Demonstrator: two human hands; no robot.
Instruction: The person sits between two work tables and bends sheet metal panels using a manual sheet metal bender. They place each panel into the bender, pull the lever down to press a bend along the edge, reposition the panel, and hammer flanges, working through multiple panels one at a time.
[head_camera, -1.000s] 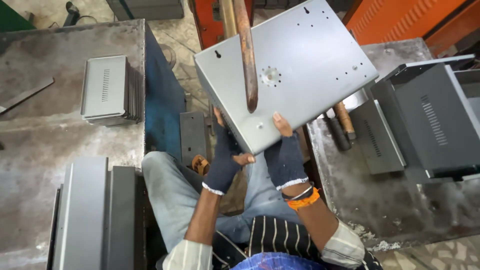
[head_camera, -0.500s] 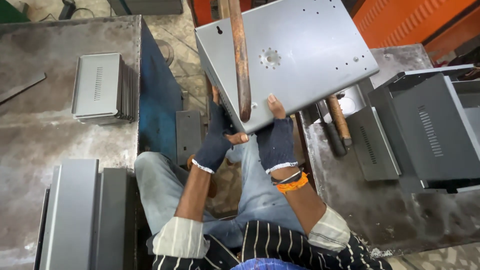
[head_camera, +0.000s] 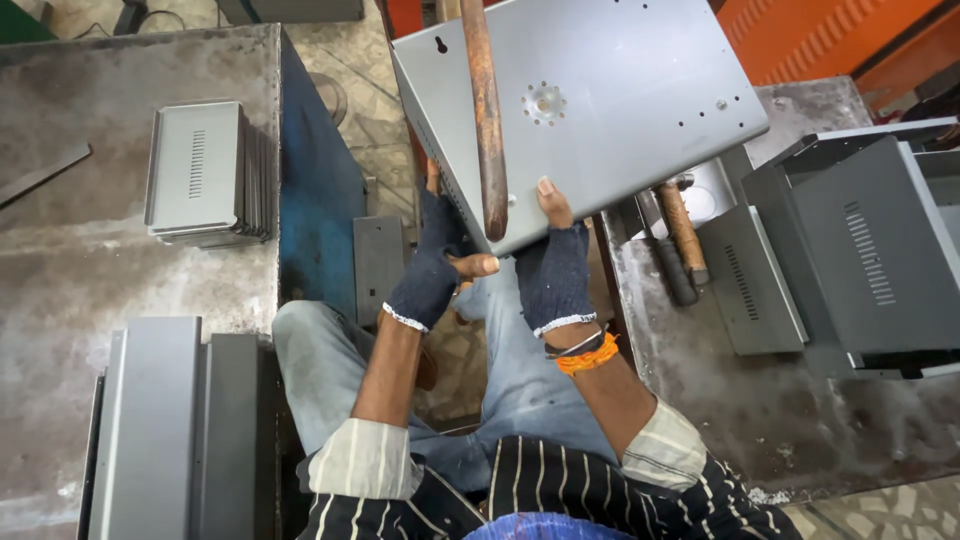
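We are holding a grey sheet-metal panel up in front of us, tilted, above our lap and between the two work tables. It is carrying a ring of small punched holes near its middle and a keyhole slot at its upper left corner. A rusty metal rod is crossing the panel's face from above, its lower end resting near the panel's bottom edge; whether it is pressing on the sheet we cannot tell.

Our left hand, in a dark fingerless glove, is closing around the panel's lower left edge, thumb pointing toward the other hand. Our right hand, gloved the same, is gripping the bottom edge with the thumb laid flat on the face, seemingly to steady the sheet under the rod.

On the grey table to our left, a stack of vented grey covers is lying, with folded grey channels nearer us. On the right-hand table, dark grey boxes are sitting beside a wooden-handled hammer, kept within reach.
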